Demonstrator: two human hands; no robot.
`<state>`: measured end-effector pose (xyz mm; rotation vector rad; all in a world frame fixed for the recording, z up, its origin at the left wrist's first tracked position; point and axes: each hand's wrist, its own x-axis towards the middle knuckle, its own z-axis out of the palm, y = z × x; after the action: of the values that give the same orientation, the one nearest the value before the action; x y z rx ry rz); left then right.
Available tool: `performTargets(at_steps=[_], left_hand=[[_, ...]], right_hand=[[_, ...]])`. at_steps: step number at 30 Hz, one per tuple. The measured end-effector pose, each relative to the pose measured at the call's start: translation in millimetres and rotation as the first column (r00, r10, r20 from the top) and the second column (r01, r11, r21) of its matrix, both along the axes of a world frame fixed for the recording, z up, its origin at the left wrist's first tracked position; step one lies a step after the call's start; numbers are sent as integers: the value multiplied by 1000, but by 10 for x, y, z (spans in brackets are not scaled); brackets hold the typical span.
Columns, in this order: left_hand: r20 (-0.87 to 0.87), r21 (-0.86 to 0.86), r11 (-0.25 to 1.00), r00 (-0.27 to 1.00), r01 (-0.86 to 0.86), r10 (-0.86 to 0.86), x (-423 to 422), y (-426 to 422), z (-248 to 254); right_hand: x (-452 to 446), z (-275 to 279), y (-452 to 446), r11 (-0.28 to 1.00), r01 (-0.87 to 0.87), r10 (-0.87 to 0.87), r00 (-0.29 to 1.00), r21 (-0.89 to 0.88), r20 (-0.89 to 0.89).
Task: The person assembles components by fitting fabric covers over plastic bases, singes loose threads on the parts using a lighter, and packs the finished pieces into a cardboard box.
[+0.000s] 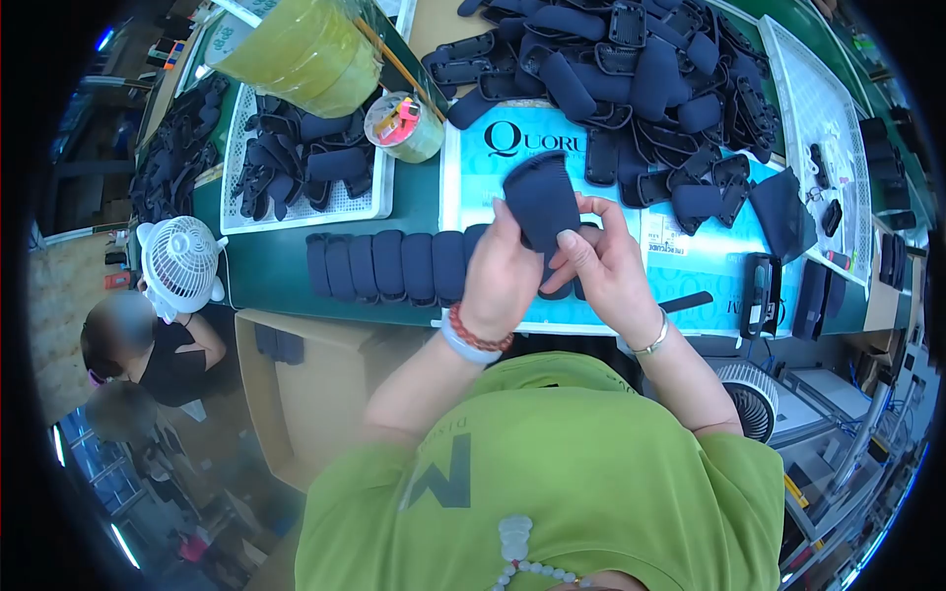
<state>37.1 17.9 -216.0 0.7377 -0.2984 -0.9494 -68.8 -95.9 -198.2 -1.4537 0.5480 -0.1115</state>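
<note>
Both hands hold a dark navy fabric piece (542, 197) with a finely notched upper edge, raised above a light-blue printed board (483, 187). My left hand (498, 276) grips its left side, thumb on top. On the lower right side, my right hand (613, 264) has thumb and fingers closed on the piece. Beneath and left of my hands runs a row of dark padded pads (389, 264), standing side by side. A thin dark strip (687, 301) lies right of my right wrist. What the fingers cover under the fabric is hidden.
Beyond the board rises a heap of dark pads (655, 84). At left are a white basket (384, 197) of dark parts, a yellowish bucket (301, 59) and a tin (422, 143). A white tray (793, 64) borders the right. A cardboard box (340, 414) sits below; people are nearby.
</note>
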Motion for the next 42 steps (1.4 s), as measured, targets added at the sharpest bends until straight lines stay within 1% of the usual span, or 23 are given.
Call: performTargets(at_steps=[2,4,5,7,8,10,11,12,14,18,19,20,22,25,28,29,32,34,36,37,38,40,42], left_hand=[[174,208,973,983,-99,63,-219,-7,-21],[185,202,976,982,-76,38,-311,-8,-95],[193,232,972,981,-30,-16,-408,-37,-156],[226,298,953,966,55,-127,-626,8,-390],[142,289,947,972,138,-185,-724,13,-456],[327,470,874,895,123,-302,-851,-2,-479],[316,435,893,909,117,-273,-942,-46,-538],[446,463,880,831,105,-333,-966,-40,-671],[668,508,859,599,66,-441,-928,-94,-873],[542,655,755,714,-27,-444,-344,-305,-943],[590,654,744,708,-137,-389,-134,-427,-970],[636,648,722,694,-244,-336,73,-568,-1001],[676,650,687,660,-326,-327,416,-882,-1211],[744,660,508,390,-554,-542,393,-1427,-1167],[614,693,289,331,-660,-716,222,-1751,-1033],[651,636,296,290,-713,-701,219,-1766,-1128],[762,588,425,294,-688,-578,308,-1685,-1384],[619,757,512,695,-405,-365,451,-1572,-1434],[278,748,654,948,-110,-158,612,-1390,-1389],[91,710,704,994,-20,-64,569,-1299,-1146],[-146,604,776,982,182,-117,608,-1160,-1059],[-316,395,893,945,217,-90,502,-916,-830],[-305,251,948,945,198,-117,474,-709,-745]], right_hand=[[-91,-139,64,999,33,-32,999,-36,22],[-275,-339,100,991,50,-46,998,-122,41],[-403,-320,88,935,38,-38,999,-352,7],[-690,-423,68,908,29,-47,998,-419,-31],[-831,-457,63,895,18,-45,998,-446,-49],[-1103,-498,85,958,142,-156,987,-250,-38],[-1201,-517,68,970,238,-240,969,-41,-57],[-1290,-541,31,930,326,-315,945,169,-89],[-1385,-630,-171,921,356,-323,925,161,-199],[-1361,-1160,-524,944,99,-215,909,-316,-358],[-1267,-1178,-512,867,-30,-193,899,-497,-393],[-1214,-1317,-463,793,-14,-198,940,-609,-279],[-1044,-1303,-460,769,-183,-158,874,-612,-459],[-883,-1070,-547,696,-461,-22,753,-550,-658],[-939,-1129,-698,392,-343,-140,895,-854,-424],[-898,-1111,-801,409,-319,-170,894,-855,-415],[-732,-1099,-1119,85,-84,-113,989,-993,-93],[-582,-1159,-1277,58,-100,-91,990,-993,-105],[-476,-1330,-1460,8,-118,-37,992,-993,-118],[-466,-1410,-1563,-82,-154,-27,988,-985,-153],[-459,-1379,-1617,-107,-118,1,993,-987,-118],[-413,-1341,-1713,-62,-16,-21,1000,-998,-15],[-368,-1216,-1879,100,162,-55,986,-982,157]])
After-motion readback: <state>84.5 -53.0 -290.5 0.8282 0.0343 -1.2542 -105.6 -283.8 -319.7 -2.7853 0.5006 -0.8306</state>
